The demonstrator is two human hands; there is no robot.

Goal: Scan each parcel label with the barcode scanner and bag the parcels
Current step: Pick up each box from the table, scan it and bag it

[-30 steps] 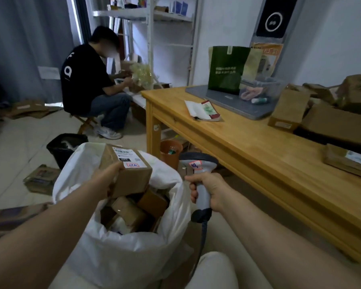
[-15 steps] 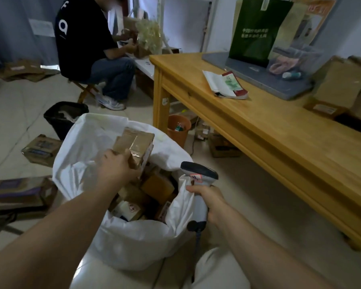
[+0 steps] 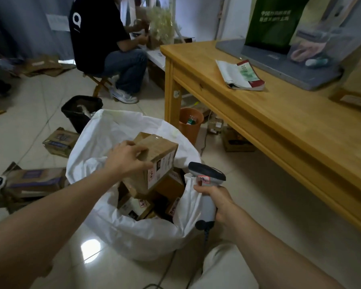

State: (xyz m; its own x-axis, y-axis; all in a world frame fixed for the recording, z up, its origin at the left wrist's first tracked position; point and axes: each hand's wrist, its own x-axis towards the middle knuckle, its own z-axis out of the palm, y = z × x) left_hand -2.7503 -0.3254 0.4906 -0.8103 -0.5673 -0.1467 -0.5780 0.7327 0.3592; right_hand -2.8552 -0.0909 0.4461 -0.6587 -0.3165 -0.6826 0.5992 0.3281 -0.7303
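Left hand (image 3: 126,159) grips parcel (image 3: 156,161) over bag (image 3: 113,138).

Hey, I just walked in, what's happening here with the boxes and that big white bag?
Someone is bagging parcels. Their left hand holds a cardboard parcel, label side facing the scanner, over the open white bag, which already contains other parcels. Their right hand grips the scanner at the bag's rim. A second person sits working in the background, beyond the wooden table.
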